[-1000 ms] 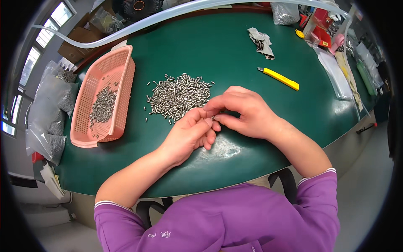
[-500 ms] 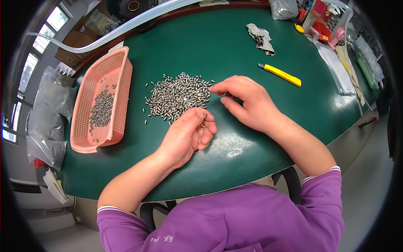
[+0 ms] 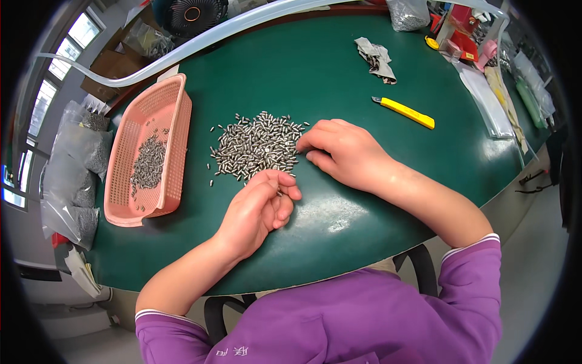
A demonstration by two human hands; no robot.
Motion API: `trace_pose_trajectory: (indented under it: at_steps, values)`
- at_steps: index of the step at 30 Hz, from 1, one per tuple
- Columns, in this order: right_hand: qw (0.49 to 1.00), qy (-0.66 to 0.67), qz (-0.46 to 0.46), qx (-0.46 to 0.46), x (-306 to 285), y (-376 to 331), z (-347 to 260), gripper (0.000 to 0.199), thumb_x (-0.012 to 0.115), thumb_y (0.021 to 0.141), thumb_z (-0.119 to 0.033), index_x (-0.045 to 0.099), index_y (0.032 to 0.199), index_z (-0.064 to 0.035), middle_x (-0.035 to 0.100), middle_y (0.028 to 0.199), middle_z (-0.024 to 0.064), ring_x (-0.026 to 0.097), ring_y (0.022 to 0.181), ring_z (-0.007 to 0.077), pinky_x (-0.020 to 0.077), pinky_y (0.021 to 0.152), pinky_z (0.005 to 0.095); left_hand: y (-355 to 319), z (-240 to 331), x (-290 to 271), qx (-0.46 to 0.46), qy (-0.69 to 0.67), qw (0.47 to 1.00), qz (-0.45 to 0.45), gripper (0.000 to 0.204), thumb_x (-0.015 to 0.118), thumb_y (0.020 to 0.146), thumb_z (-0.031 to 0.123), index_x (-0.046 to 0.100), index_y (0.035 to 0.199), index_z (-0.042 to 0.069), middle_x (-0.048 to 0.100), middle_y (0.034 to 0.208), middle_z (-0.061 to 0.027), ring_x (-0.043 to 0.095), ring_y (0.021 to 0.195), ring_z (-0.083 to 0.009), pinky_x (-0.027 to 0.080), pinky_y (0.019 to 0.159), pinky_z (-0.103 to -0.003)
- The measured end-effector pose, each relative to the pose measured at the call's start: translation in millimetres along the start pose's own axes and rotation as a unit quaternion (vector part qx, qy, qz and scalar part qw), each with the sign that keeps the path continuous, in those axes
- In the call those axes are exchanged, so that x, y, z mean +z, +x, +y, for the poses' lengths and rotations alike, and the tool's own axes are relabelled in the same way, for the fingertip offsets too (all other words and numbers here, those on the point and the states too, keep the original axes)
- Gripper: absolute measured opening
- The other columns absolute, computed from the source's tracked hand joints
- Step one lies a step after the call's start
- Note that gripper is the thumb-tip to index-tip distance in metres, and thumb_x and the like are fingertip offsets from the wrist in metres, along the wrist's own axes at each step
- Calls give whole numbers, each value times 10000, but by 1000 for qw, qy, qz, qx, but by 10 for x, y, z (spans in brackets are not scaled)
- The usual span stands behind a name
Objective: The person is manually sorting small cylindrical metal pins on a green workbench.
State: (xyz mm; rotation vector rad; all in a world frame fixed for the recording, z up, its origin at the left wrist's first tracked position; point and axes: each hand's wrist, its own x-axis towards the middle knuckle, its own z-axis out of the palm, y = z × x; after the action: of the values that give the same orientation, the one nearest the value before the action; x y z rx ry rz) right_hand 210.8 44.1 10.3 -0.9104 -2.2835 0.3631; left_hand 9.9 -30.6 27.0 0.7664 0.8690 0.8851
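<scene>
A heap of small silver metal pins (image 3: 257,145) with rounded ends lies on the green table. My left hand (image 3: 257,209), palm turned up, is curled just below the heap's near edge. A small metal pin shows between its bent fingers; whatever else the palm holds is hidden. Bent over the right edge of the heap is my right hand (image 3: 348,151), its index fingertip down by the pins. Between that finger and the thumb a small gap remains, and no pin is visible there. More pins (image 3: 148,164) lie in a pink perforated basket (image 3: 176,176) on the left.
A yellow utility knife (image 3: 406,112) and a crumpled grey cloth (image 3: 376,59) lie to the right of the heap. Clear bags of metal parts (image 3: 76,164) stand beyond the basket. A thick translucent tube (image 3: 200,39) spans the far edge, near a black fan (image 3: 193,15).
My left hand has shifted left and slightly nearer to me. The right hand has moved left and down, its fingertips now beside the heap's right edge.
</scene>
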Motion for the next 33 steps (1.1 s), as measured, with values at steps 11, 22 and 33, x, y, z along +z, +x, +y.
trace_pose_trajectory:
  at_steps: [11,22,33]
  values:
    - [998,10,-47,36,60,130,-10,124,675,748,-87,588,836,-85,566,815,52,559,809,250,463,717,363,0,-77,-220,-11,-17,994,-103,213,399,963,168,468,1113,35,556,925,-103,427,597,-96,339,475,-206]
    - [987,136,-61,-57,19,77,-252,108,686,759,-102,624,848,-108,584,846,28,567,820,225,455,745,345,7,-113,-210,14,46,996,-77,210,451,974,216,448,1103,51,546,906,-78,453,561,-91,355,450,-202]
    - [997,66,-16,-33,72,61,-157,135,689,742,-79,619,857,-89,584,877,31,563,830,232,458,741,349,16,-92,-240,-25,-57,996,-68,217,372,1005,230,481,1023,43,557,834,-76,484,577,-110,383,473,-221]
